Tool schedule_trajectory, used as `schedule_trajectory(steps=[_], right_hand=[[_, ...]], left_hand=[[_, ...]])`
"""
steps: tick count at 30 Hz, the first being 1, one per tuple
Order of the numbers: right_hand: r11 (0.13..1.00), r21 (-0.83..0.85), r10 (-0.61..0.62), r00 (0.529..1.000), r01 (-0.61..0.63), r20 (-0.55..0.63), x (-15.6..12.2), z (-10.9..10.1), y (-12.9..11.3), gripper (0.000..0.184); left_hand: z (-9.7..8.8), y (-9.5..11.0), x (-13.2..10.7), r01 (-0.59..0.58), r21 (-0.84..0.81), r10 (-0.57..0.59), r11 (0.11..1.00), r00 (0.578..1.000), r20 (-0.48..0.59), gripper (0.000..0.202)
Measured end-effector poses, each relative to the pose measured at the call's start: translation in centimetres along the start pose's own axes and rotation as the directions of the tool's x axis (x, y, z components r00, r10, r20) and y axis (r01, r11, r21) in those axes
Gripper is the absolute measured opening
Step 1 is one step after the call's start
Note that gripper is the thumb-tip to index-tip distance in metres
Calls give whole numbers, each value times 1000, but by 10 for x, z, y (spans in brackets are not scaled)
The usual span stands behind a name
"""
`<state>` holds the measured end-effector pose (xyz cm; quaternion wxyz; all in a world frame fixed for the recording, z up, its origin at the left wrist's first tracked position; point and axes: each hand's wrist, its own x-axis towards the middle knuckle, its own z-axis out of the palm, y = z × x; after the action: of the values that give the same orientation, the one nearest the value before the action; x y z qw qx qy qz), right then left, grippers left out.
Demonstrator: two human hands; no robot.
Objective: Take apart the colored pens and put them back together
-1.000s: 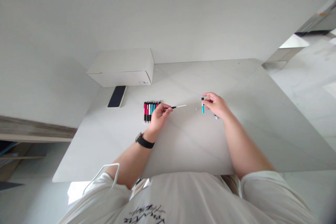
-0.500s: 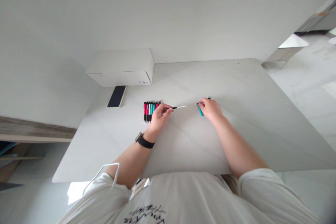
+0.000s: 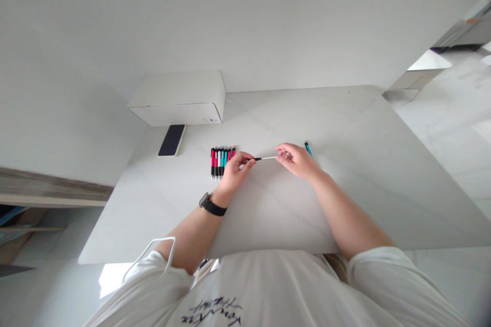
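The left hand (image 3: 233, 173) pinches the black end of a slim rod (image 3: 265, 158), whose thin white length runs across to the right hand (image 3: 297, 161), with the fingertips closed on its far tip, so the hands are joined only by the rod above the pale surface (image 3: 307, 117). A teal pen (image 3: 308, 148) lies just beyond the right hand, and a tight row of red, black and teal pens (image 3: 222, 162) sits just beside the left hand, with a phone (image 3: 172, 140) and a white box (image 3: 176, 98) farther off.
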<state>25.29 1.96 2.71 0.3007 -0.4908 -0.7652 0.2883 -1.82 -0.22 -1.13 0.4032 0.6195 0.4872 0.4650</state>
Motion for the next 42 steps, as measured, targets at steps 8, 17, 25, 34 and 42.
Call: schedule_trajectory(steps=[8, 17, 25, 34, 42], right_hand=[[993, -74, -92, 993, 97, 71, -1, 16, -10, 17], [996, -33, -79, 995, 81, 65, -1, 17, -12, 19], [999, 37, -32, 999, 32, 2, 1, 9, -1, 23], [998, 56, 2, 1000, -1, -20, 3, 5, 8, 25], [971, 230, 69, 998, -66, -8, 1, 8, 7, 27]], left_hand=[[1, 12, -5, -107, 154, 95, 982, 992, 82, 20], [3, 14, -4, -128, 214, 107, 968, 989, 107, 16], [-1, 13, -4, -133, 238, 125, 962, 991, 49, 12], [-1, 9, -3, -143, 242, 129, 960, 989, 72, 16], [1, 9, -2, -119, 245, 103, 962, 992, 77, 10]])
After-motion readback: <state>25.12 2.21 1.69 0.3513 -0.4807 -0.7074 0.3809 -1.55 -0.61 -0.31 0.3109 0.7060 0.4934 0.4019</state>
